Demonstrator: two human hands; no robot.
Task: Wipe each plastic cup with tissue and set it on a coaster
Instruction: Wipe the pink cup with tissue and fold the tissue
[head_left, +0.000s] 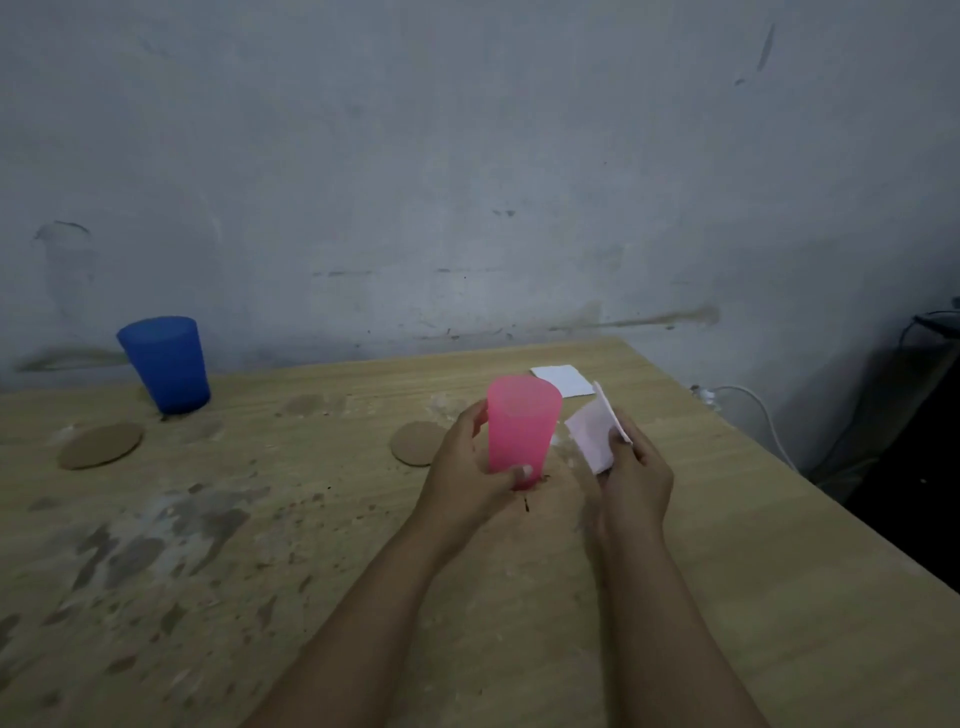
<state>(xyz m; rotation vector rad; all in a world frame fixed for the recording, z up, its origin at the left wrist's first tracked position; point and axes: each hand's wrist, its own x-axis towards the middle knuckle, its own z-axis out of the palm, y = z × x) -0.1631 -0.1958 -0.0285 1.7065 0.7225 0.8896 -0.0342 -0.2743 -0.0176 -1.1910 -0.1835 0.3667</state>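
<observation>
Now L hand (470, 467) grips pink cup (522, 426) upright; R hand (631, 480) pinches tissue (597, 431) nr table (753, 519) edge.

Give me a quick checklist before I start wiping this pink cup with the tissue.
1. Left hand grips the pink cup near its base: ok.
2. Right hand holds the tissue: ok.
3. Tissue touching the cup: not ok, a gap remains.
4. Free coaster close by, just behind the left hand: ok.
5. Blue cup on a coaster: not ok; it stands on the table beyond the empty far-left coaster.
6. Pink cup's dirt or wetness: cannot tell.
</observation>
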